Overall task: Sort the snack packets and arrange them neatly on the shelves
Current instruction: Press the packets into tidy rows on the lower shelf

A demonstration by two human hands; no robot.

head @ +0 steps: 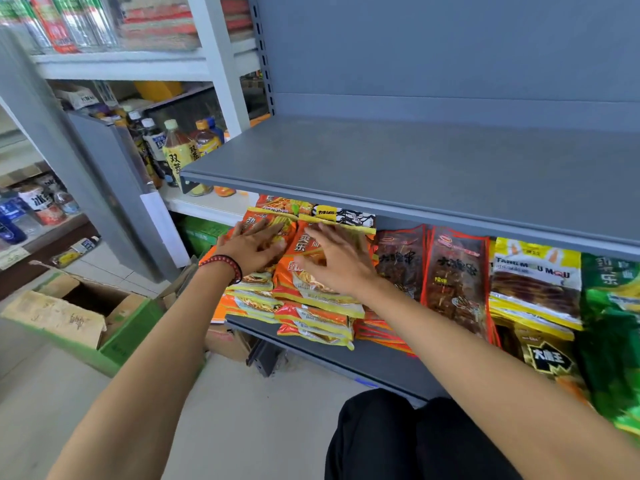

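Observation:
Two stacks of orange-and-yellow snack packets (311,306) lie side by side at the left end of the lower grey shelf (374,362). My left hand (254,245), with a red bead bracelet on the wrist, rests flat on the left stack with fingers spread. On the right stack lies my right hand (337,259), fingers straight and spread, pressing the top packet. Behind the stacks, more orange packets and a black-and-white packet (349,216) are partly hidden under the upper shelf (398,161), which is bare.
To the right stand dark red packets (453,282), yellow-topped packets (535,282), a black-gold packet (549,358) and green packets (613,323). An open cardboard box (79,306) sits on the floor at left. Drink bottles (176,147) fill the left shelving. My dark-clothed knee (398,441) is below.

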